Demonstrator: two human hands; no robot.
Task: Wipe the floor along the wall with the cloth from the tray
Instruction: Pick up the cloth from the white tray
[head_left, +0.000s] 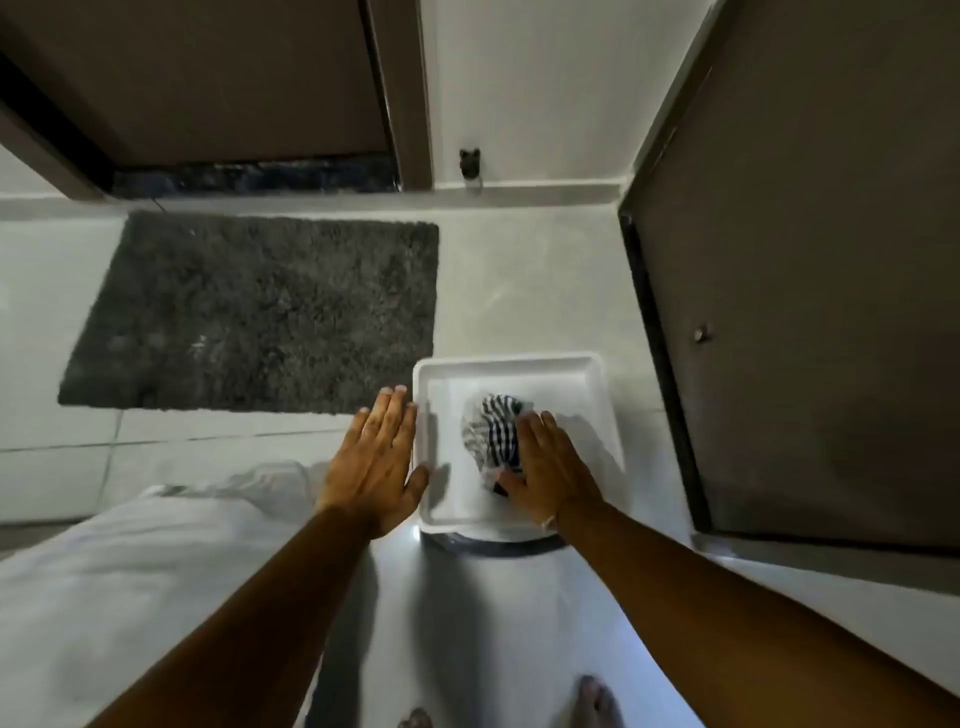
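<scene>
Bare toes (597, 699) sit nearest, and up from them both forearms stretch to the white tray (519, 364) perched on a round stand, the left hand (376, 457) flat with fingers spread and relaxed, thumb touching the tray's left rim. Inside the tray, the right hand (550, 467) lies open-fingered on the striped cloth (488, 431), not clenching it. Left of the tray lies the grey mat (249, 312), and beyond the tray the wall (519, 88).
</scene>
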